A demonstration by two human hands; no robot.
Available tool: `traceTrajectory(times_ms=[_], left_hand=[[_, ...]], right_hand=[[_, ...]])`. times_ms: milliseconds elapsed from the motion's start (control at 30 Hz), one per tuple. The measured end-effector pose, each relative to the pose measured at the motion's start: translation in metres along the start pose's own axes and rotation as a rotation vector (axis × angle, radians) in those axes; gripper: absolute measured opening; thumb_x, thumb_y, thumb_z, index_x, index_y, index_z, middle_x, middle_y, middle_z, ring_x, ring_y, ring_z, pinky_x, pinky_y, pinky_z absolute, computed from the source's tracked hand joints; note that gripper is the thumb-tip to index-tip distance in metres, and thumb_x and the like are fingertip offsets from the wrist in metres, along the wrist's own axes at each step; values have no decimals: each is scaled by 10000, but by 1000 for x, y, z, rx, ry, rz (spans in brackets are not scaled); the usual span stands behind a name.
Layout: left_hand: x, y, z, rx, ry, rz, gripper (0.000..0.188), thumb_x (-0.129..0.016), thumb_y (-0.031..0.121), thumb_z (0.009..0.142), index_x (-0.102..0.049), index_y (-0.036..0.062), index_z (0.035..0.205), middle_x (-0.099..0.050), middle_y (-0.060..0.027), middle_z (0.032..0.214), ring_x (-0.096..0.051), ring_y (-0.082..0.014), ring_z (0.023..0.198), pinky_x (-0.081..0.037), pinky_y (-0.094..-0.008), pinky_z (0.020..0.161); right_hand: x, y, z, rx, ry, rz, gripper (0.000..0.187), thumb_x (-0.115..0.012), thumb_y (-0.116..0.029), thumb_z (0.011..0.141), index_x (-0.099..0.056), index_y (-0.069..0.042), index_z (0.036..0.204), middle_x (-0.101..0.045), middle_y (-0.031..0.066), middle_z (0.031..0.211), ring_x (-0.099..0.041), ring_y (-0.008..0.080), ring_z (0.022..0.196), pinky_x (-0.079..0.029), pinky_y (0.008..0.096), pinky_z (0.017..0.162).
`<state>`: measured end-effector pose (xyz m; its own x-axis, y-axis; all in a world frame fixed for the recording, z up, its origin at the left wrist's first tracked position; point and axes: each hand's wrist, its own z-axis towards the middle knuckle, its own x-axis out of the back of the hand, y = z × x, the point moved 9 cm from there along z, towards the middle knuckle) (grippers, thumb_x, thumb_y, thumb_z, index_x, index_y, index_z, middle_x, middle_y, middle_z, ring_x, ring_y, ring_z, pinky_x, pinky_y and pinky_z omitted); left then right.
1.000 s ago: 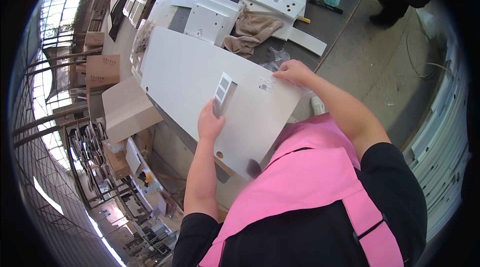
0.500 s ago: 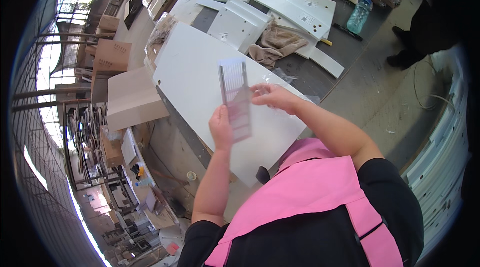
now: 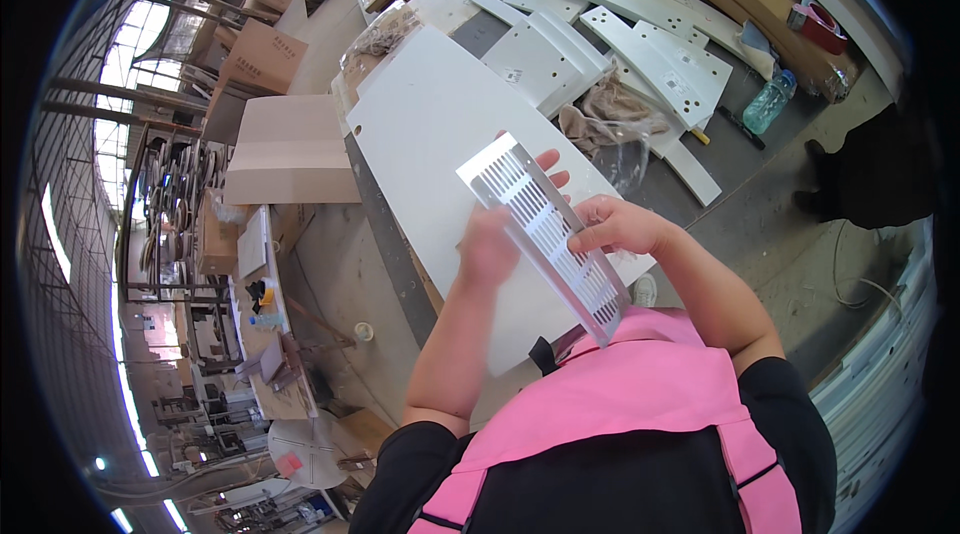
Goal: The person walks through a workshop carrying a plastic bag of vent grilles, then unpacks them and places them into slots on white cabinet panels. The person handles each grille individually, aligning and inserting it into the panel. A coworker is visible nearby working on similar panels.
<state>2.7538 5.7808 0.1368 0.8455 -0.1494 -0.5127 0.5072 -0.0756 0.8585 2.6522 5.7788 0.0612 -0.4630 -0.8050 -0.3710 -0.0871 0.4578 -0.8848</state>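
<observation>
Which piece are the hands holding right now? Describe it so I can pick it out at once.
Start at the big white panel on the workbench. Just above its near end, the left hand and right hand hold a long, narrow white vent grille. Unlike the plain boards nearby, it has rows of small slots.

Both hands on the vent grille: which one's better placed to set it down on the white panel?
Left, probably. The left hand grips the vent grille near its middle, directly over the white panel. The right hand only pinches its right edge, nearer the panel's border.
</observation>
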Motion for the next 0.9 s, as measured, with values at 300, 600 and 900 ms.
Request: traceTrajectory(times_ms=[300,600,900], left_hand=[[20,-1,-3,-79,218,72,793,-534,258,818,-156,98,1496,-446,-202,1330,-510,-342,1184,-452,-468,982],[30,-21,-16,-16,430,72,704,-531,135,863,-193,67,1477,-482,-157,1271,-539,-280,1126,-466,-415,945],[31,-25,-16,-35,436,63,678,-529,108,856,-227,55,1460,-489,-182,1273,-553,-290,1124,-496,-423,922]], right_hand=[[-5,-8,-3,165,97,71,576,-627,-295,834,-504,-37,1334,-601,52,1052,-552,121,906,-447,274,803],[-12,7,-5,114,244,-53,647,-674,-349,779,-495,-16,1304,-592,82,1079,-545,153,962,-418,296,882],[-15,3,-8,205,268,106,543,-714,-356,737,-585,14,1113,-583,31,913,-518,107,828,-403,252,761]])
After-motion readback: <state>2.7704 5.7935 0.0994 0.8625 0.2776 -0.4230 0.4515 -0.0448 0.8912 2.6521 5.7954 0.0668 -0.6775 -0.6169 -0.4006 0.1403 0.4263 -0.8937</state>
